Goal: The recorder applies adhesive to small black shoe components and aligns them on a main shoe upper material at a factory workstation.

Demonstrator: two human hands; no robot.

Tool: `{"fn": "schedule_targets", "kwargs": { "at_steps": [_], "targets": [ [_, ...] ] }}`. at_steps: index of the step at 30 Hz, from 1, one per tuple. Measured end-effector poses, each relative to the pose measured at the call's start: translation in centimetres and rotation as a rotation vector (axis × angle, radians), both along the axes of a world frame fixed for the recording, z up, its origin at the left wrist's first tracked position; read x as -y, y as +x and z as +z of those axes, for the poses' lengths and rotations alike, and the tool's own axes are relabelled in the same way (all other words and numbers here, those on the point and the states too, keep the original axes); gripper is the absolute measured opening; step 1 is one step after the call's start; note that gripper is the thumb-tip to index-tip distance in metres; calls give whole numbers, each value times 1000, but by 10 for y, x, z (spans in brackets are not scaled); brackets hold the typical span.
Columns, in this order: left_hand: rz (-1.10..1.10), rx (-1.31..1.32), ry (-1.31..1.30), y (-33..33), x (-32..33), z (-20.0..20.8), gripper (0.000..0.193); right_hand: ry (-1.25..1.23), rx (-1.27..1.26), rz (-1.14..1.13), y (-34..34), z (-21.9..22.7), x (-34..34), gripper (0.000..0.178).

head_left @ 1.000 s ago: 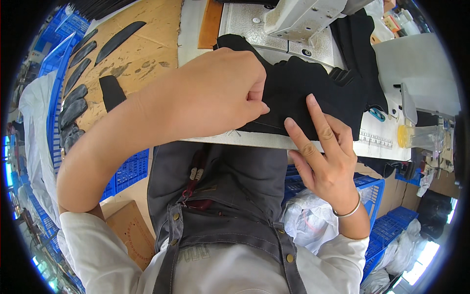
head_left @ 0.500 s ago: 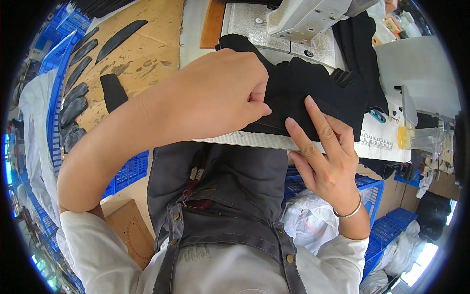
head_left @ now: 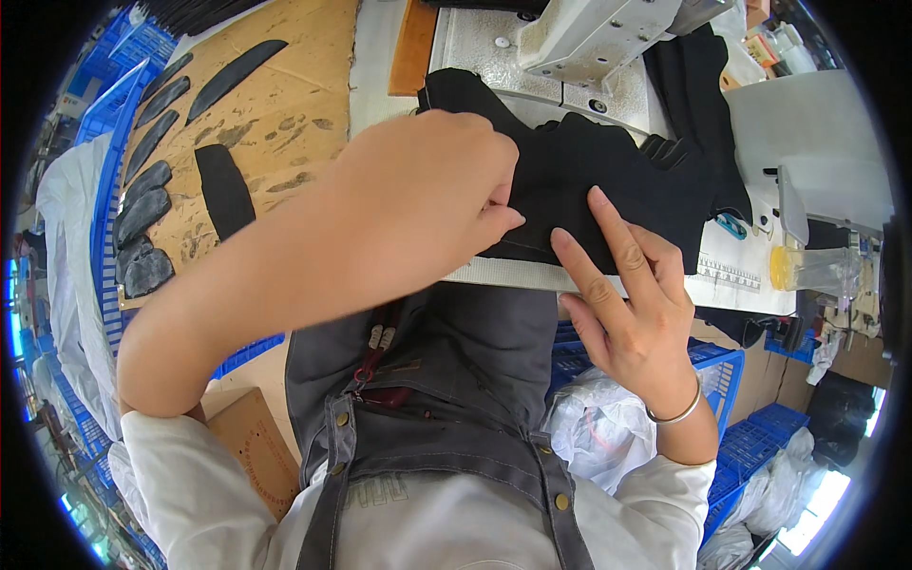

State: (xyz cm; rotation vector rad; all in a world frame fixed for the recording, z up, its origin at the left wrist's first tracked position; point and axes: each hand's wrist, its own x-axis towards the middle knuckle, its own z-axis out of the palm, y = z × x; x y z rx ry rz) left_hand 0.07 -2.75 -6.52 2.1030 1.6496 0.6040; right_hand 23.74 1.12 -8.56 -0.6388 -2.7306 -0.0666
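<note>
A black fabric piece (head_left: 617, 180) lies on the white sewing machine bed, its near part spread along the table edge. My left hand (head_left: 446, 180) is closed over the left part of this fabric. Its fingers are curled under and the thumb presses toward the forefinger; what they hold, if anything, is hidden. My right hand (head_left: 632, 294) is open, with the first two fingers stretched out and their tips resting on the fabric near its front edge. A metal bangle (head_left: 677, 404) circles the right wrist.
The white sewing machine (head_left: 589, 43) stands behind the fabric. On the left, a brown board (head_left: 285, 104) carries several curved black pieces and a black strip (head_left: 225, 190). To the right are a printed ruler (head_left: 730, 273), a yellow-lidded clear jar (head_left: 817, 270) and a blue crate (head_left: 727, 375).
My left forearm and hand have shifted slightly down toward me, uncovering more of the black strip on the board. The right hand has barely moved on the fabric.
</note>
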Motion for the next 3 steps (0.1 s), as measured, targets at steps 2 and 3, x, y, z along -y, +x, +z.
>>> {"fn": "schedule_targets", "kwargs": {
  "at_steps": [2, 3],
  "targets": [
    [77, -126, 89, 6, 8, 7, 26, 5, -21, 5, 1, 0, 0, 61],
    [73, -127, 93, 6, 7, 8, 26, 6, -21, 6, 1, 0, 0, 60]
  ]
}}
